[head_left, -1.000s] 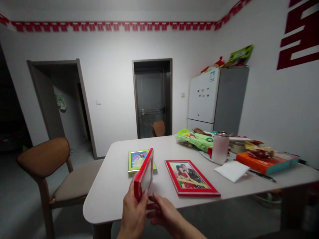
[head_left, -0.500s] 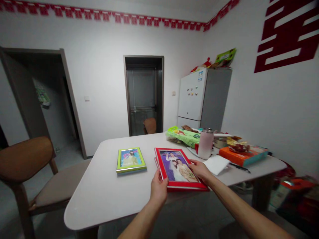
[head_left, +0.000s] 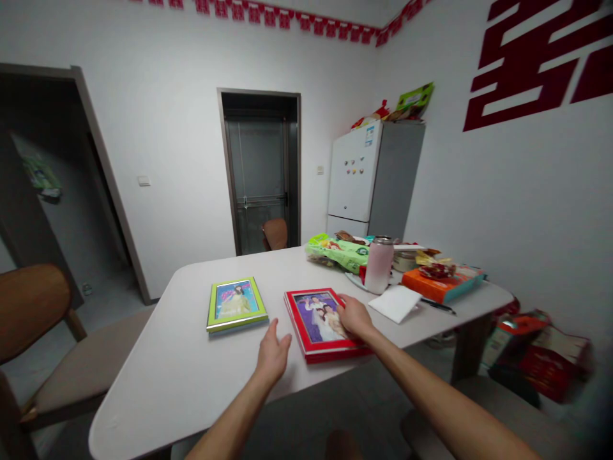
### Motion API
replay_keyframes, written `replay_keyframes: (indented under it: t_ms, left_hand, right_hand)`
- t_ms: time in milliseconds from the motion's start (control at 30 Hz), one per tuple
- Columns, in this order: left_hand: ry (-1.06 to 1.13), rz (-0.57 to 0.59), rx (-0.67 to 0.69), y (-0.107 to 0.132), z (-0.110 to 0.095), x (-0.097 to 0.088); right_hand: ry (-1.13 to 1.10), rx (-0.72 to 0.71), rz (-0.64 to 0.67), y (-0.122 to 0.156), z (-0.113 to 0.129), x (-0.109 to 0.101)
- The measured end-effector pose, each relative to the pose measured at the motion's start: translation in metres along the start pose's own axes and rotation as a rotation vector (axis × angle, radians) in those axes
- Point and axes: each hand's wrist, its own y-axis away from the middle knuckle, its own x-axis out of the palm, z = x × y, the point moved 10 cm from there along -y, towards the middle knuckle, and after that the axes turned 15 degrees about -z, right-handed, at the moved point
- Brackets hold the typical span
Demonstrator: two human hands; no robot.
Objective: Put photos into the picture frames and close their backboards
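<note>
A red photo frame (head_left: 313, 319) lies face up on another red frame near the front edge of the white table (head_left: 191, 377). My right hand (head_left: 354, 317) rests on its right side, fingers curled over the picture. My left hand (head_left: 272, 352) hovers open just left of the stack, touching nothing. A green photo frame (head_left: 234, 304) lies flat further left.
At the table's right end are a pink bottle (head_left: 378, 266), a white paper (head_left: 395, 303), a green snack bag (head_left: 342, 252) and an orange box (head_left: 443, 285). A wooden chair (head_left: 33, 319) stands left, a fridge (head_left: 371, 179) behind, red bags (head_left: 536, 351) on the floor right.
The red frame that both hands held upright was laid flat on the other red frame. My left hand has since let go and drawn back left; my right hand stays on it.
</note>
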Motion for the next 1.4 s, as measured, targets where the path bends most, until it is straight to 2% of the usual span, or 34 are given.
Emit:
replay_keyframes:
  t_ms: [67, 133, 200, 267, 333, 467, 567, 633, 700, 800, 867, 933, 1000, 1033, 1100, 1167, 1300, 1400]
  left_hand:
    - [-0.095, -0.037, 0.041, -0.014, 0.013, -0.027]
    - [-0.195, -0.084, 0.059, -0.029, 0.029, -0.055]
    - [-0.288, -0.115, 0.056, -0.042, 0.045, -0.08]
    - [-0.353, -0.113, 0.06, -0.05, 0.056, -0.095]
    - [-0.382, -0.09, 0.085, -0.05, 0.059, -0.102]
    - [-0.349, -0.064, 0.137, -0.033, 0.048, -0.101]
    - [-0.269, -0.08, 0.137, -0.012, 0.035, -0.105]
    - [-0.196, -0.094, 0.115, 0.001, 0.026, -0.11]
    - [-0.116, -0.101, 0.084, 0.01, 0.018, -0.115]
    - [0.035, -0.093, 0.048, 0.018, 0.003, -0.12]
    - [0.279, -0.104, -0.014, 0.023, -0.007, -0.126]
    - [0.584, -0.12, -0.113, 0.031, -0.014, -0.134]
    - [0.795, -0.094, -0.215, 0.043, -0.017, -0.138]
    - [0.852, -0.067, -0.251, 0.05, -0.017, -0.138]
    - [0.904, -0.028, -0.289, 0.062, -0.012, -0.14]
    - [0.915, -0.023, -0.298, 0.068, -0.001, -0.142]
    - [0.842, -0.02, -0.282, 0.066, 0.032, -0.14]
    - [0.551, -0.059, -0.217, 0.06, 0.055, -0.143]
  right_hand:
    - [-0.113, -0.073, 0.018, 0.012, 0.038, 0.009]
    - [-0.232, -0.126, 0.077, 0.029, 0.081, 0.028]
    - [-0.328, -0.136, 0.151, 0.044, 0.118, 0.053]
    - [-0.394, -0.088, 0.206, 0.054, 0.142, 0.076]
    - [-0.44, 0.012, 0.23, 0.058, 0.15, 0.094]
    - [-0.572, 0.243, 0.242, 0.06, 0.14, 0.109]
    - [-0.737, 0.365, 0.277, 0.071, 0.131, 0.105]
    - [-0.848, 0.413, 0.297, 0.08, 0.129, 0.094]
    - [-0.941, 0.436, 0.3, 0.089, 0.133, 0.074]
    - [-1.091, 0.426, 0.232, 0.103, 0.145, 0.026]
    - [-1.101, 0.286, 0.174, 0.114, 0.16, -0.013]
    - [-0.978, 0.03, 0.13, 0.131, 0.179, -0.048]
    - [-0.838, -0.258, 0.135, 0.158, 0.199, -0.065]
    - [-0.778, -0.398, 0.15, 0.175, 0.207, -0.066]
    - [-0.671, -0.651, 0.176, 0.209, 0.217, -0.055]
    - [-0.574, -0.827, 0.175, 0.237, 0.219, -0.032]
    - [-0.427, -0.963, 0.122, 0.266, 0.214, 0.016]
    - [-0.349, -1.035, 0.082, 0.281, 0.215, 0.037]
